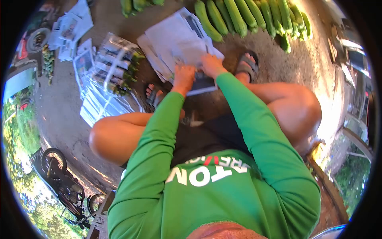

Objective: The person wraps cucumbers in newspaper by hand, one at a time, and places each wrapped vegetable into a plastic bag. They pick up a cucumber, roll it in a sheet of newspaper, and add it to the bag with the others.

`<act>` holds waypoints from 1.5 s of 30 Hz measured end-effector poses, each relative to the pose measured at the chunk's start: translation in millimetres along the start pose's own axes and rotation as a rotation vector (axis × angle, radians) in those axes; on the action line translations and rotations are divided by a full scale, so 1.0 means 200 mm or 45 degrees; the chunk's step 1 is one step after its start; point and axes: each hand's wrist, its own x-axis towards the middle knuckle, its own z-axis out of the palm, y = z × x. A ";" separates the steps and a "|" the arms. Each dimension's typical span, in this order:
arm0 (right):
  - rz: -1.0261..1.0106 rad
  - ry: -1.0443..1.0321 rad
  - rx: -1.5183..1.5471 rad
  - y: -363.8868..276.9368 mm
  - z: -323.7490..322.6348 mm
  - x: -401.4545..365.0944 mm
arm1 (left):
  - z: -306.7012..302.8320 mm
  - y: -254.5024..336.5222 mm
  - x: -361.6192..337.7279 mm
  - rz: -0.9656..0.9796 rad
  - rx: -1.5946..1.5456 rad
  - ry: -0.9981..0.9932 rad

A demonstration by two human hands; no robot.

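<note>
A pile of large paper sheets (175, 38), whitish with some darker printed areas, lies on the ground between my feet. My left hand (184, 76) is at the near part of the pile, its fingers curled onto the paper. Close beside it, my right hand (212, 65) bends its fingers over the sheets' near right part. Both hands appear to grip the paper, though the fingertips are partly hidden. A darker printed sheet (205, 84) shows below the hands. Just beyond the pile, long green gourd-like vegetables (234, 18) lie in a row.
Left of the pile is a plastic-wrapped bundle (113, 63) with leafy greens (131, 75) by it. More loose papers (73, 30) are spread farther left. Sandalled feet (247, 65) flank the pile. More green vegetables (139, 4) lie at the top. A motorcycle (67, 187) stands at lower left.
</note>
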 end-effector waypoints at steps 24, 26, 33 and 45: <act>-0.503 0.217 -0.359 -0.06 0.01 -0.04 | -0.08 -0.21 0.21 -0.242 -0.388 -0.443; -0.478 0.185 -0.376 -0.05 0.06 0.00 | -0.11 -0.19 0.21 -0.241 -0.296 -0.483; -0.384 0.024 -0.309 -0.04 0.08 0.13 | -0.05 -0.17 0.13 -0.077 -0.130 -0.167; -0.155 -0.716 0.147 -0.27 -0.92 0.06 | -0.50 -0.01 0.22 0.106 -0.618 0.234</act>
